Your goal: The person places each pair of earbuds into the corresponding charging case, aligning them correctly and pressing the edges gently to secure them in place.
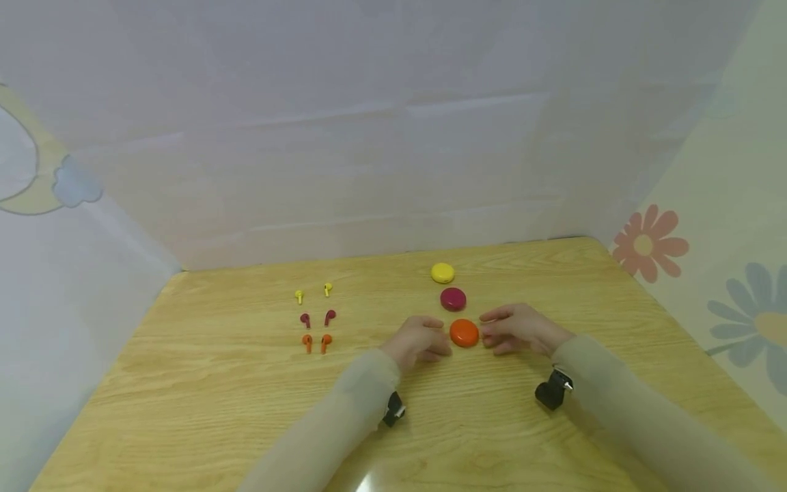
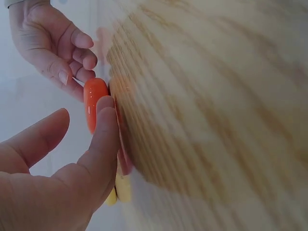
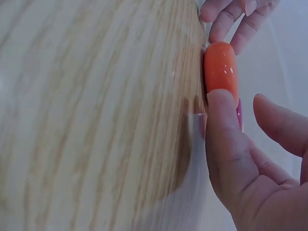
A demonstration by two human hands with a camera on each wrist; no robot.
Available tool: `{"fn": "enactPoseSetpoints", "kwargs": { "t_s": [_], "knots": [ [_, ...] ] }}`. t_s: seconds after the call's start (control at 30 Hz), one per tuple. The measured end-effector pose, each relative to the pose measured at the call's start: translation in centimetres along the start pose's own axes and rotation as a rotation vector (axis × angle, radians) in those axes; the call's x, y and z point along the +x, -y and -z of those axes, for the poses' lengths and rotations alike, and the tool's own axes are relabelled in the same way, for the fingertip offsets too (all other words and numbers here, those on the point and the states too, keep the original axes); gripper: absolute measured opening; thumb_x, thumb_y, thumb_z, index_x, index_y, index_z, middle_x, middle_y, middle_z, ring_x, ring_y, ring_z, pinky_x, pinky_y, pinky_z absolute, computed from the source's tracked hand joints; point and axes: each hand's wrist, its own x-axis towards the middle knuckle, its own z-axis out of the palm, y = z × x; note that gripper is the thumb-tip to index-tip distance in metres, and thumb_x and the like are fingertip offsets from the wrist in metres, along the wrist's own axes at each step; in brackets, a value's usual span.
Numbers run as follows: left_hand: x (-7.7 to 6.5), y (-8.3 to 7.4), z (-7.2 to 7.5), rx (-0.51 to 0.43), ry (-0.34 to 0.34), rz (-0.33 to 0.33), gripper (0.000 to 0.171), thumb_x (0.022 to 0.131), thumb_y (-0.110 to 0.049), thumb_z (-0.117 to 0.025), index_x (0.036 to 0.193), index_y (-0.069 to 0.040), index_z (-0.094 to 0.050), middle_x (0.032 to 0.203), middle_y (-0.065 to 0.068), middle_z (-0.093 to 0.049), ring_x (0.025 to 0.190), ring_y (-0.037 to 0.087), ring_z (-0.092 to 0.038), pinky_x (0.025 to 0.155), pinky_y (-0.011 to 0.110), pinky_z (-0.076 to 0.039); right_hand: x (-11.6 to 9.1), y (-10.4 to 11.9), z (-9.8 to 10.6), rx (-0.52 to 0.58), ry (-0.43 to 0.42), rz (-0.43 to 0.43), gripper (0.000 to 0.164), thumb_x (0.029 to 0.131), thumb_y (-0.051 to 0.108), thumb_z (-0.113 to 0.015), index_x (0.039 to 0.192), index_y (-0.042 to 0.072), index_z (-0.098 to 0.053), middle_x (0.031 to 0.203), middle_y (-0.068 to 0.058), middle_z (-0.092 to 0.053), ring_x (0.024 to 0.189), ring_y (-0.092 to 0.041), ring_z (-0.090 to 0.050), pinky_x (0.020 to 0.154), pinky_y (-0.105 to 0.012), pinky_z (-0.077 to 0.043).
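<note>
A round, glossy orange earbud case [image 1: 464, 333] lies on the table between the two hands. My left hand [image 1: 421, 339] is at its left side, thumb apart from the fingers; in the left wrist view, a fingertip [image 2: 106, 102] overlaps the case's edge. From the right, my right hand [image 1: 516, 329] has its fingertips right at the rim, and in the right wrist view its thumb stands away from the case. Neither hand is curled round it. Just behind sits a magenta case [image 1: 453, 299], and farther back a yellow case [image 1: 443, 273].
To the left, earbuds lie in pairs: yellow earbuds [image 1: 299, 296] at the back, magenta earbuds [image 1: 305, 320] in the middle, orange earbuds [image 1: 308, 343] in front. The wood-grain table [image 1: 203, 383] meets a pale cloth wall [image 1: 369, 171] behind, with printed side walls.
</note>
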Motion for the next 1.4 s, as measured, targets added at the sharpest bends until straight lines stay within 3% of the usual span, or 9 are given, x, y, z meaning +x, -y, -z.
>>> {"fn": "enactPoseSetpoints", "kwargs": {
  "t_s": [0.3,0.97,1.4],
  "knots": [
    [0.5,-0.4,-0.2,0.026,0.001,0.036,0.045,0.091,0.003,-0.064,0.132,0.01,-0.047,0.102,0.024,-0.069,0.095,0.034,-0.069,0.078,0.036,-0.056,0.8,-0.1,-0.2,-0.028,0.028,0.0,0.052,0.096,0.003,-0.058,0.138,-0.016,-0.036,0.089,-0.01,-0.07,0.075,-0.017,-0.068,0.071,-0.033,-0.058],
    [1.0,-0.3,-0.9,0.013,-0.04,0.074,0.028,0.089,0.005,-0.065,0.116,0.009,-0.057,0.096,0.024,-0.07,0.093,0.032,-0.069,0.079,0.036,-0.056,1.7,-0.6,-0.9,-0.076,0.029,-0.032,0.046,0.095,0.006,-0.061,0.132,-0.016,-0.045,0.081,-0.011,-0.068,0.067,-0.016,-0.065,0.067,-0.031,-0.058],
    [0.8,-0.2,-1.1,-0.074,-0.004,0.016,0.033,0.089,0.012,-0.06,0.122,0.015,-0.054,0.101,0.028,-0.067,0.096,0.033,-0.068,0.082,0.034,-0.055,1.2,-0.9,-0.6,0.005,0.096,0.004,0.044,0.097,0.006,-0.059,0.13,-0.016,-0.039,0.09,-0.013,-0.066,0.071,-0.016,-0.066,0.07,-0.031,-0.057]
  ]
}}
